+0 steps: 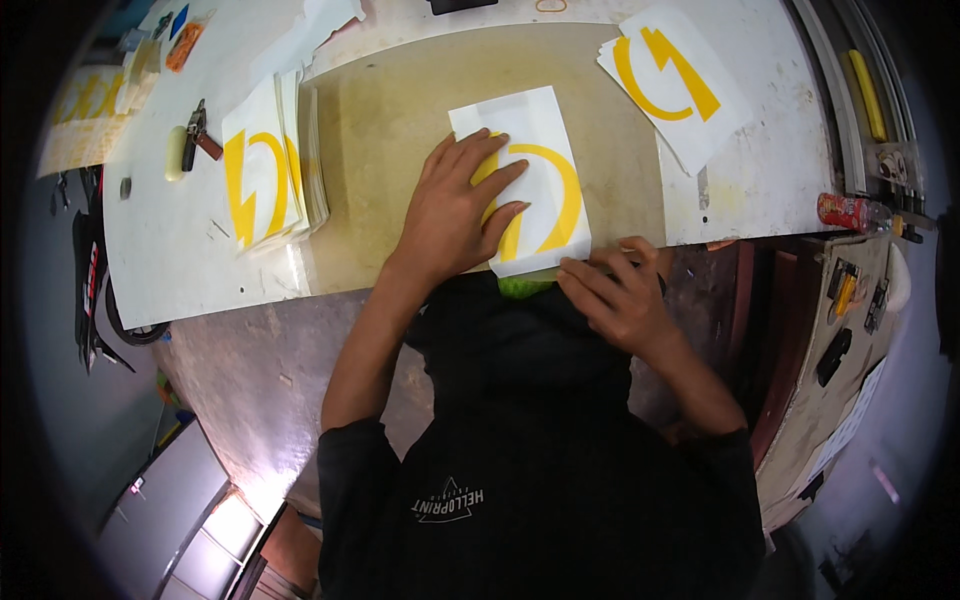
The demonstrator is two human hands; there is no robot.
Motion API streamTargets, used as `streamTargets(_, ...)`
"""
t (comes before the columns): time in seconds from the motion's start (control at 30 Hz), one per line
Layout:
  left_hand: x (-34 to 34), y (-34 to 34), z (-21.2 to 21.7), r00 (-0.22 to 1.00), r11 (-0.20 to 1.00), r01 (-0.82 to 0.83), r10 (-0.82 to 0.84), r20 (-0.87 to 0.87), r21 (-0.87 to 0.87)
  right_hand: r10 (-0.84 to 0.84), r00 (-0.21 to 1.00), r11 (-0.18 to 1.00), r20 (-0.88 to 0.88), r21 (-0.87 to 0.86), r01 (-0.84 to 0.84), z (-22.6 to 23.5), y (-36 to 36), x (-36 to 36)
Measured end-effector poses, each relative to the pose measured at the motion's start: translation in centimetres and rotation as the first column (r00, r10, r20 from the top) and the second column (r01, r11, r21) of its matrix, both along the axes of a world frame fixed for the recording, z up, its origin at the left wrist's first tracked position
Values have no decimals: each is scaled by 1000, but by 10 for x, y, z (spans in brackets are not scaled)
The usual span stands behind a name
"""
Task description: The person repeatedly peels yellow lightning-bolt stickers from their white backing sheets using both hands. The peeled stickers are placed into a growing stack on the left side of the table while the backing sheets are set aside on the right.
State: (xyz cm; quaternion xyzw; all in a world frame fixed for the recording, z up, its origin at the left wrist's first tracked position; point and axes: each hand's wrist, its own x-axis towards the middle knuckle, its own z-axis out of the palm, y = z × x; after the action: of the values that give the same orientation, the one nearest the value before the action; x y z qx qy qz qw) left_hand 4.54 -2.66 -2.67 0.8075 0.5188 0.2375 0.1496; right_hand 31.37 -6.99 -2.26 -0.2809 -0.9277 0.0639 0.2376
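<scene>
At the bench's (160, 250) right end I see a clear bottle (845, 211) with a red label, lying on its side; I can't tell what it holds. My left hand (452, 215) lies palm down, fingers spread wide, on a white sheet with a yellow design (540, 195). My right hand (622, 300) is curled at that sheet's near right corner; I can't tell whether it pinches it. The sheet lies at the bench's front edge, under my left hand.

A red-labelled bottle (846, 211) sits far right, a black wheel (143, 335) far left.
</scene>
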Motion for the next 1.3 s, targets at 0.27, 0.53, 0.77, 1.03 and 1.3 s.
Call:
streamTargets(0.27, -5, -3, -3, 998, 996, 45, -42, 43, -79, 61, 998, 986, -33, -157, -65, 7, 40, -22)
streamTargets(0.53, -13, -1, 9, 991, 969, 134, -134, 16, -206, -154, 986, 959, -64, -252, 134, -14, 43, 10)
streamTargets(0.77, 18, -35, 9, 984, 981, 152, -137, 116, -124, -528, 838, 849, 138, 41, 527, -13, 38, 43)
streamTargets(1.03, -23, -18, 62, 111, 862, -300, 458, 882, -409, -594, 803, 802, -42, 53, 595, -26, 107, 58)
streamTargets(1.3, -153, -45, 100, 846, 837, -524, 489, 214, 160, -560, 815, 825, 152, 10, 565, -25, 126, 62)
